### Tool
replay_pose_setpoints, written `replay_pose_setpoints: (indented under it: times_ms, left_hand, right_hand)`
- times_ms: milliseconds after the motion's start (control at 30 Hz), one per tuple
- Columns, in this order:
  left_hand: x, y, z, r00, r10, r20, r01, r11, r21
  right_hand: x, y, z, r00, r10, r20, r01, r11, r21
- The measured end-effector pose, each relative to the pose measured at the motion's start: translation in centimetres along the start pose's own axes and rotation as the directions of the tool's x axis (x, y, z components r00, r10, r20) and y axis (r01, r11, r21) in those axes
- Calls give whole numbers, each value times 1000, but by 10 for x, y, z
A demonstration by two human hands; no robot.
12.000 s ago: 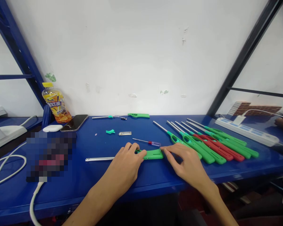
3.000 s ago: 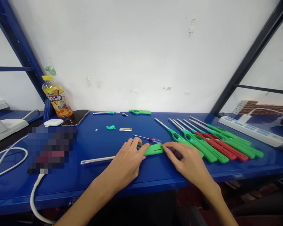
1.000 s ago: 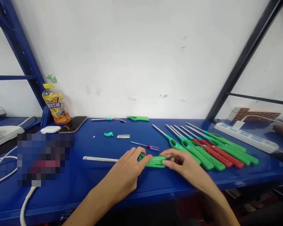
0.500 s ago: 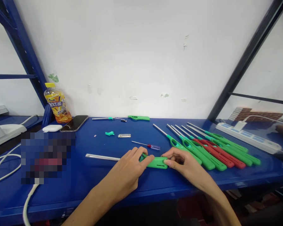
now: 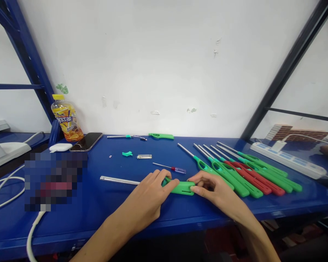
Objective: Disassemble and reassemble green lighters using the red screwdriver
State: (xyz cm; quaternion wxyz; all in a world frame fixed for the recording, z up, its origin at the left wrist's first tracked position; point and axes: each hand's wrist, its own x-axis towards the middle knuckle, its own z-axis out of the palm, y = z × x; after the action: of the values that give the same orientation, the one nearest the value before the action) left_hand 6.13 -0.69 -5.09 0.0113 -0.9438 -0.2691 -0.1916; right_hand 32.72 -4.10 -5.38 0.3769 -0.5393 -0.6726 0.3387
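A green long-necked lighter lies low over the front of the blue table, its metal tube pointing left. My left hand is closed around the trigger end of its handle and hides part of it. With thumb and fingers my right hand pinches the handle's right end. Just behind the lighter lies a screwdriver with a clear purple-red handle. Farther back are a clear fuel tank, a teal trigger piece, a metal tube with wires and a green handle shell.
Several green and red long-necked lighters lie side by side on the right, near a white power strip. A phone, a white case and a drink bottle stand or lie at the left. A white cable runs along the left side.
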Motion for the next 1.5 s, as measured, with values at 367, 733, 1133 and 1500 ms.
replay_pose_setpoints:
  times_ms: [367,733,1133,1500]
  left_hand:
    - [1,-2,3,1000,-4,15,4,1000,4]
    - [0,-3,4,999,-33,0,33,999,-35]
    - [2,-2,0,999,-30,34,30,999,-9]
    - [2,-2,2,999,-31,27,32,999,-16]
  right_hand:
    - [0,0,-1,1000,11,19,-12,1000,17]
    - [1,3,-1,1000,9,6,-9,1000,-7]
    - [0,-2,3,999,2,-51,-1,1000,14]
    - [1,-2,3,999,2,-42,-3,999,-34]
